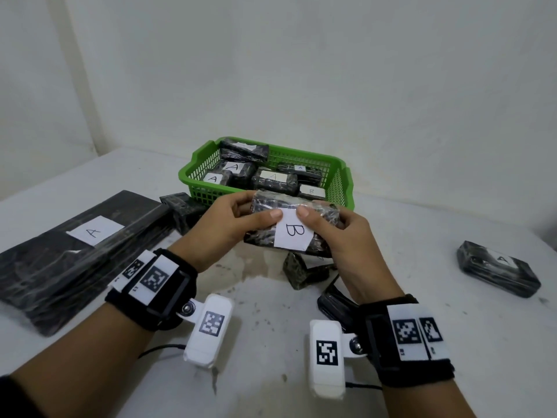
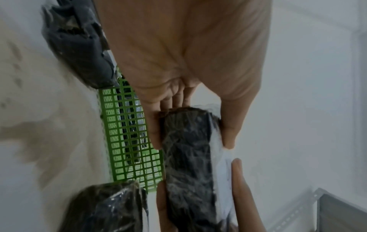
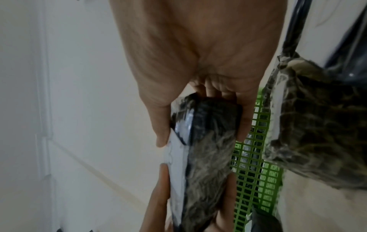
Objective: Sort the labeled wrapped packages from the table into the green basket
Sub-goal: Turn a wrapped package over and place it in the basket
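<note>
Both hands hold one dark wrapped package (image 1: 322,214) with a white label marked B, lifted above the table just in front of the green basket (image 1: 339,184). My left hand (image 1: 238,224) grips its left end, thumb on the label's top edge. My right hand (image 1: 337,233) grips the right end, thumb beside the other. In the left wrist view the package (image 2: 186,157) sits between thumb and fingers; the right wrist view shows the package (image 3: 208,153) the same way. Several labeled packages lie in the basket.
A large flat package labeled A (image 1: 78,251) lies at the left. A small package (image 1: 180,209) sits by the basket's left corner. Another A package (image 1: 497,268) lies far right. Two dark packages (image 1: 304,271) rest under my hands. A pale wall stands behind.
</note>
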Demonstrator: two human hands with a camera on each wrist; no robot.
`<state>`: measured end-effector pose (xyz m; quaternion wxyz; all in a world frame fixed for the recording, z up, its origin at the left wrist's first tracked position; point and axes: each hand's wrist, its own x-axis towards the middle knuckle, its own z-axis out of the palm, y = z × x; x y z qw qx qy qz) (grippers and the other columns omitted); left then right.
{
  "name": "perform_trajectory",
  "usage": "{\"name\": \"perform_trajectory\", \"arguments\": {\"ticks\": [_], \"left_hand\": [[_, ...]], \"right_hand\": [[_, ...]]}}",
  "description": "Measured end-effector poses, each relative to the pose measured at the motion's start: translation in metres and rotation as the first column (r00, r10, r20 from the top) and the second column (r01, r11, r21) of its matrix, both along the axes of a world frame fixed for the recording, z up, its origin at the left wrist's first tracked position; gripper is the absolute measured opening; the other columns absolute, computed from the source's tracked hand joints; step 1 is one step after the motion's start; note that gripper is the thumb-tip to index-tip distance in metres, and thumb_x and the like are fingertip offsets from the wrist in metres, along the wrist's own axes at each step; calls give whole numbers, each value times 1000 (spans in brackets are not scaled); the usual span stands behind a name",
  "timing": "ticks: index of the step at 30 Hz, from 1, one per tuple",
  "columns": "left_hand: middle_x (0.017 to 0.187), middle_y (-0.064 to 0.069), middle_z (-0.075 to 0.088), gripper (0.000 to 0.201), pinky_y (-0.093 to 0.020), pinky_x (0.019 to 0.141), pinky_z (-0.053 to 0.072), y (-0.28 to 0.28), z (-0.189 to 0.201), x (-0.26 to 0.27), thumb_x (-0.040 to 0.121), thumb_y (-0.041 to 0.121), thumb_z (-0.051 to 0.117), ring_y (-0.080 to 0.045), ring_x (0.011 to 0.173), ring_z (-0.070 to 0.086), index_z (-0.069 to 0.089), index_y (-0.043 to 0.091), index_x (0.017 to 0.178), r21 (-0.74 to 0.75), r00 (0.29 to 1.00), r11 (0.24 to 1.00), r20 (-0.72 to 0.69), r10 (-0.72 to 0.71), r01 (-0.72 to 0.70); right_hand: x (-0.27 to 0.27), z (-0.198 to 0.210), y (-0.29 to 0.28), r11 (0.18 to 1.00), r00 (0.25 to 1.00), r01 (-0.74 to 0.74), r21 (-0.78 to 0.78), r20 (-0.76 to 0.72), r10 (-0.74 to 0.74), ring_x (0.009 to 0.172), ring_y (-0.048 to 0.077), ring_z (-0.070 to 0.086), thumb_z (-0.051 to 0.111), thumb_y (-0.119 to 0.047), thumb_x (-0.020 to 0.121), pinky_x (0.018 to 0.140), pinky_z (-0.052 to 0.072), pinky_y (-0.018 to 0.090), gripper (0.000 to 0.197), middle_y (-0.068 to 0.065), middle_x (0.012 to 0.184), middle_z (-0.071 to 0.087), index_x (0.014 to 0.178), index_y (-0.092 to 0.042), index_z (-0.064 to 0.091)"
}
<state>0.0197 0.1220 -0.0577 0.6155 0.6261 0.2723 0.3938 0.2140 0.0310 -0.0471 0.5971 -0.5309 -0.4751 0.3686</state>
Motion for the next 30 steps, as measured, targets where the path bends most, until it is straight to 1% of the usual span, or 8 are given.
{"name": "perform_trajectory", "arguments": {"ticks": [3,6,12,17,21,23,26,30], "left_hand": [[122,-18,74,60,-48,104,52,2,4,-2,79,26,82,-33,115,71,63,-4,127,-56,995,998,94,21,-16],[130,-20,69,52,-42,101,56,1,5,-2,88,14,69,-35,121,67,57,-5,135,-76,992,996,122,-39,48],[133,-13,69,74,-49,109,47,-1,6,-6,72,19,85,-32,126,65,55,8,139,53,997,997,59,-51,47],[136,-5,67,71,-49,110,49,-2,10,-10,71,7,92,-25,130,62,58,18,132,192,998,981,66,16,-28],[133,1,65,73,-34,98,57,-5,13,-10,65,-4,84,-21,132,59,55,15,130,255,999,967,47,-18,5],[141,3,61,78,-39,103,55,-5,12,-9,70,3,87,-19,136,56,52,18,139,243,999,969,8,-47,44],[145,-4,61,80,-54,113,46,-7,11,-7,73,44,90,-25,135,58,56,26,143,119,998,991,-32,-59,63],[120,-9,76,45,-56,109,49,-8,13,-4,85,35,81,-27,115,72,72,10,121,123,999,992,-38,16,-12]], "right_hand": [[2,-2,2,998,998,-64,-22,17,64,110,18,76,91,-35,63,96,60,35,78,2,121,78,133,-11,65],[4,-1,1,998,997,-68,9,28,68,111,16,75,92,-31,62,96,61,34,80,1,122,77,133,-11,64],[11,-1,2,1000,1000,-16,21,12,16,120,23,71,97,-51,62,106,55,48,81,1,125,76,130,-19,68],[13,5,-3,996,997,-71,46,37,69,119,11,71,93,-43,65,97,60,32,87,-6,132,71,142,-23,57],[11,6,-3,989,985,-137,-48,-111,131,102,16,76,84,-50,74,101,59,45,63,1,118,77,125,-15,68],[12,7,-3,990,980,-138,-37,-148,131,93,20,76,79,-39,78,96,61,44,55,9,116,77,121,-7,71],[14,7,-4,993,988,-118,2,-104,118,107,25,76,81,-32,76,94,61,43,58,8,119,78,126,-6,69],[14,5,-2,993,986,-120,12,-119,121,110,27,76,86,-31,73,92,62,39,59,9,117,79,125,-6,70]]}}
